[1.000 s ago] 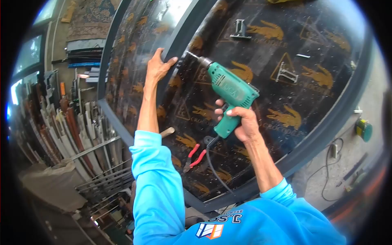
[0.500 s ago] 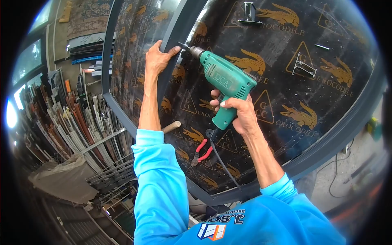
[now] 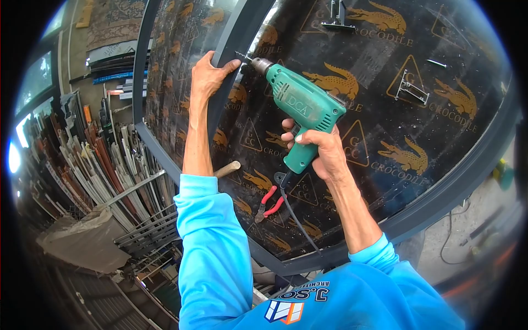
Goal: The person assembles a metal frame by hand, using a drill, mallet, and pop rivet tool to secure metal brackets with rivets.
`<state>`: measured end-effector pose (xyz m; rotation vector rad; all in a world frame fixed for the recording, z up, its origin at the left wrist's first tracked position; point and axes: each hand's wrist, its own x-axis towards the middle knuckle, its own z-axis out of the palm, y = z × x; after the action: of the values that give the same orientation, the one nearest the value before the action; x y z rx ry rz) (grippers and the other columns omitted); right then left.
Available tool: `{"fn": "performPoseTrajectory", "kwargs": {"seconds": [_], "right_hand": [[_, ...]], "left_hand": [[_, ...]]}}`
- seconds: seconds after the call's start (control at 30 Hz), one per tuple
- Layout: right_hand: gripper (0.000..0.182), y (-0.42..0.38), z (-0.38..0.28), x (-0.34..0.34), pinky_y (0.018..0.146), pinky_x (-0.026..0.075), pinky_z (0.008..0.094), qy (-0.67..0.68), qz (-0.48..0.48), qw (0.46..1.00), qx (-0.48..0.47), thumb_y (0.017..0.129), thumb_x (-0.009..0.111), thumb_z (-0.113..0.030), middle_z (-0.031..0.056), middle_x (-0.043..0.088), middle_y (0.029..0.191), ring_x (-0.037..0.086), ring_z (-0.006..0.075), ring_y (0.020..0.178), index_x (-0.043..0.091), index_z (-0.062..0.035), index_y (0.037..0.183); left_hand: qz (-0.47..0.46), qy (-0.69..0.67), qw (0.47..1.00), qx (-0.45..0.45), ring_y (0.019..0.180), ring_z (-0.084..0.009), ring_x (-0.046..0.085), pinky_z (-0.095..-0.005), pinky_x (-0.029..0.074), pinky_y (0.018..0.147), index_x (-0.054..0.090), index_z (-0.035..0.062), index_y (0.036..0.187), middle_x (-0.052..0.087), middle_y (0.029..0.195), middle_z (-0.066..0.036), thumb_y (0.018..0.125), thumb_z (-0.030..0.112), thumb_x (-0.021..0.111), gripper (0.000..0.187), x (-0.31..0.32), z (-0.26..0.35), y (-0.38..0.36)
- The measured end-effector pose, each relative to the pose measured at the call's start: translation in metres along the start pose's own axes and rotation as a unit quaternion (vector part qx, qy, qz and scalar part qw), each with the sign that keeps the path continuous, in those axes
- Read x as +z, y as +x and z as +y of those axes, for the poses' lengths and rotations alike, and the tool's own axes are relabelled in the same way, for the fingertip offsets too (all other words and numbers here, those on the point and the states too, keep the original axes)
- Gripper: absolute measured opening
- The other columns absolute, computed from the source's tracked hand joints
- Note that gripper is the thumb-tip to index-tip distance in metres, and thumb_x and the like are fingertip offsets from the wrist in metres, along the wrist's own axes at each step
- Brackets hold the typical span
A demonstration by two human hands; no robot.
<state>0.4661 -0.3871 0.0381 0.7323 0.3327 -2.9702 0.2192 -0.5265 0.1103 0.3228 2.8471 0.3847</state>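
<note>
My right hand (image 3: 325,148) is wrapped around the handle of a green power drill (image 3: 305,104) marked DCA. The drill points to the upper left, and its thin bit meets the inner side of a dark grey frame bar (image 3: 220,88). On that same bar, my left hand (image 3: 209,77) grips the edge, thumb on the near face close to the bit and the other fingers partly hidden. Below the drill lie red-handled pliers (image 3: 269,205), beside its cord (image 3: 300,223). A wooden stick (image 3: 228,169) pokes out near my left forearm.
A dark board (image 3: 379,181) printed with gold crocodiles lies under the frame. On it are a metal bracket (image 3: 413,92), another bracket (image 3: 337,19) and a screw (image 3: 436,63). Many long metal profiles (image 3: 104,170) stand at the left. A cable (image 3: 448,242) runs over the floor at the right.
The view has shifted slightly. Both hands keep their holds, and the drill stays against the bar with its bit at nearly the same spot.
</note>
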Motion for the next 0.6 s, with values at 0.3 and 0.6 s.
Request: {"fn": "performPoseTrajectory", "kwargs": {"seconds": [0.3, 0.6], "right_hand": [[0.047, 0.005, 0.002, 0.004, 0.062, 0.053, 0.0341, -0.014, 0.013, 1.000, -0.020, 0.069, 0.064, -0.001, 0.0095, 0.062, 0.082, 0.062, 0.0180, 0.067, 0.053, 0.0022, 0.115], [0.044, 0.005, -0.010, 0.004, 0.060, 0.054, 0.0334, -0.025, 0.019, 0.999, 0.006, 0.069, 0.062, 0.004, 0.0103, 0.063, 0.081, 0.062, 0.0178, 0.064, 0.054, 0.0036, 0.112]], "left_hand": [[-0.040, 0.053, 0.997, -0.035, 0.074, -0.0170, 0.068, -0.0305, 0.052, 0.072, 0.072, 0.0027, 0.099, 0.073, 0.082, -0.008, 0.059, 0.043, 0.087, 0.059, -0.002, 0.021, -0.007], [-0.043, 0.043, 0.998, -0.017, 0.072, -0.0189, 0.067, -0.0313, 0.052, 0.072, 0.073, 0.0031, 0.096, 0.072, 0.080, -0.008, 0.058, 0.039, 0.086, 0.055, -0.002, 0.015, -0.006]]}}
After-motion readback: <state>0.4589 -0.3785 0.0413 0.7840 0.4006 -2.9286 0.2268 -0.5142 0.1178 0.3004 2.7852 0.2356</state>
